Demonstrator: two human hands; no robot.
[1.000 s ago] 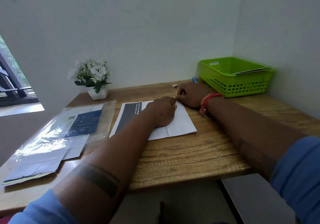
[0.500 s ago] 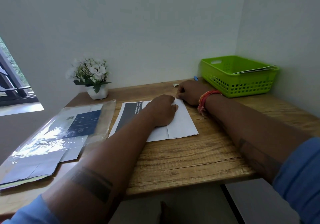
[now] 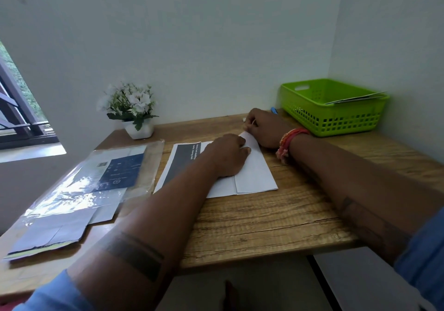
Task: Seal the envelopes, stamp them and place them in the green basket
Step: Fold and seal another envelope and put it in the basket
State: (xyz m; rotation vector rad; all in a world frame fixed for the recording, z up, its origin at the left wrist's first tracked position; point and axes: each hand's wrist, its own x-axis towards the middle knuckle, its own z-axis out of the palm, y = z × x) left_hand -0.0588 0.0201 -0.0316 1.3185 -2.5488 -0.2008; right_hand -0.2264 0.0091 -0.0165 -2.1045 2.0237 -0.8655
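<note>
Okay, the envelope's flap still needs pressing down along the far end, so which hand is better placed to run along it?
Probably the right hand: it sits at the far corner of the white envelope, fingers already pinching near the edge. The left hand lies flat on the envelope, well placed to keep it steady.

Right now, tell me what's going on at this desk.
A person is working on a white paper envelope lying on the wooden desk. The left hand presses flat on it, while the right hand pinches its far corner. It is not yet in the green plastic basket by the corner wall, which already holds some paper. A clear plastic sleeve of dark printed sheets lies to the left.
</note>
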